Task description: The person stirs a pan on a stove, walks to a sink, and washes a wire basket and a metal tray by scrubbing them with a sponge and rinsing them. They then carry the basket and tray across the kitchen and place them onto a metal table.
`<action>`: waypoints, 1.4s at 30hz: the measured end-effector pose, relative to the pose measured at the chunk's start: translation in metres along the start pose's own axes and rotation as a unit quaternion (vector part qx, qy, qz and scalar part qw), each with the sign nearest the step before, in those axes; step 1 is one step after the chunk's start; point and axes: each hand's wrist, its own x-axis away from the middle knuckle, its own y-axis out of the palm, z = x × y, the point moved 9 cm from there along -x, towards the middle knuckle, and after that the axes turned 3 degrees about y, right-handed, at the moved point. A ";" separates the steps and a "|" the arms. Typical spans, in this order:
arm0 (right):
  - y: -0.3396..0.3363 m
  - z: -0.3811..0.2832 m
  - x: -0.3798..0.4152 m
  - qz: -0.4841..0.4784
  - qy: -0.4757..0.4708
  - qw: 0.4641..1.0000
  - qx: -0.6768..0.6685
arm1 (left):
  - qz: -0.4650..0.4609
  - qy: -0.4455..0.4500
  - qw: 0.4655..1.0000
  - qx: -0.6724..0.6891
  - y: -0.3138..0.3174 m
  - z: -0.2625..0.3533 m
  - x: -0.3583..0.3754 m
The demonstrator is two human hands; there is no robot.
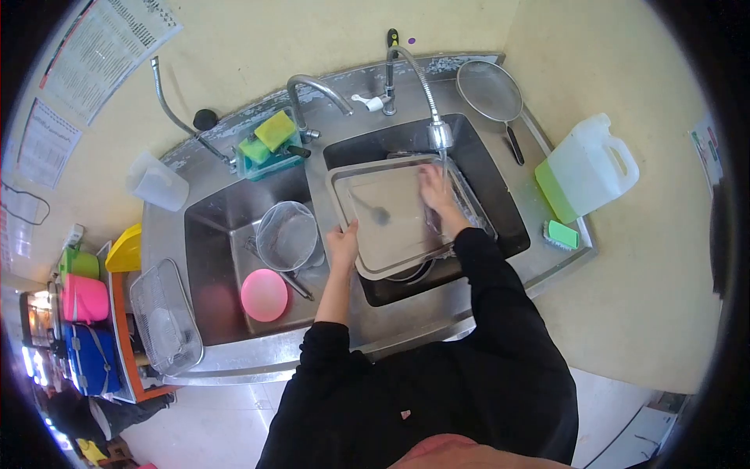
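**Head view: a steel tray under the tap**

The head camera looks straight down on a double steel sink (234, 211) set in a corner of yellow wall. In the right basin, at the centre of the frame, a large rectangular metal tray (394, 223) is propped at a tilt. The left hand (342, 244) grips its near left rim, fingers curled over the edge. The right hand (434, 191) lies flat and open on the tray's inner face, directly beneath the spray head of the flexible faucet (440, 134).

In the left basin sit a clear container (287, 234) and a pink bowl (264, 295). A round mesh strainer (490, 90) lies at the upper right, and a white jug (587, 168) with green liquid stands just beyond the sink's right edge. Sponges (269, 137) rest in a caddy between the two taps.
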 end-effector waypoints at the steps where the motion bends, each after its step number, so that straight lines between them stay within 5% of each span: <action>1: 0.001 0.024 -0.001 -0.006 -0.006 0.999 0.053 | 0.000 -0.004 1.000 0.019 -0.005 -0.009 -0.007; 3: -0.020 0.006 0.001 -0.099 -0.097 0.974 0.177 | 0.008 -0.009 0.999 0.040 -0.014 -0.013 -0.010; 5: -0.063 0.008 0.004 0.022 -0.109 0.963 0.247 | 0.017 -0.010 0.999 0.049 -0.013 -0.010 -0.008; 8: -0.085 0.069 0.002 -0.065 0.156 0.977 0.127 | 0.037 -0.030 0.996 0.081 -0.009 -0.020 -0.015; 10: -0.092 0.080 -0.010 -0.183 0.127 0.969 0.110 | 0.047 -0.044 0.994 0.083 0.003 -0.032 -0.025; 14: -0.158 0.071 -0.031 -0.189 0.082 0.977 0.050 | -0.079 -0.032 0.996 0.029 0.047 -0.039 -0.041; 15: -0.181 0.062 -0.029 -0.192 0.130 0.973 0.022 | -0.129 -0.034 0.991 -0.006 0.062 -0.051 -0.048; 17: -0.218 0.043 -0.019 -0.189 0.223 0.956 -0.034 | -0.119 -0.011 0.990 -0.076 0.078 -0.028 -0.037; 19: -0.243 0.061 -0.019 -0.122 0.188 0.975 0.003 | -0.127 0.005 0.990 -0.067 0.104 -0.036 -0.029; 22: -0.278 0.064 -0.009 -0.067 0.189 0.980 0.012 | -0.155 0.276 0.931 -0.184 0.132 -0.052 0.001; 23: -0.291 0.058 -0.007 -0.079 0.213 0.974 0.018 | -0.244 0.052 0.968 -0.041 0.132 -0.025 0.033; 26: -0.302 0.062 0.004 -0.067 0.216 0.974 0.034 | -0.327 -0.017 0.931 -0.162 0.137 -0.034 0.043; 29: -0.308 0.056 0.012 -0.043 0.188 0.978 0.072 | -0.246 0.156 0.911 -0.291 0.146 -0.062 0.015; 32: -0.314 0.046 0.020 -0.045 0.213 0.975 0.045 | -0.330 0.145 0.928 -0.088 0.157 -0.085 0.014; 35: -0.316 0.033 0.027 -0.051 0.213 0.975 0.039 | -0.351 0.133 0.903 -0.208 0.152 -0.054 0.025; 38: -0.301 0.036 0.036 -0.031 0.173 0.984 0.043 | -0.135 0.300 0.883 -0.336 0.160 -0.035 0.015; 39: -0.293 0.028 0.037 -0.031 0.164 0.985 0.031 | -0.166 0.222 0.884 -0.376 0.171 -0.026 0.025; 42: -0.267 0.022 0.043 -0.038 0.149 0.988 -0.003 | -0.256 0.299 0.830 -0.395 0.213 0.002 0.067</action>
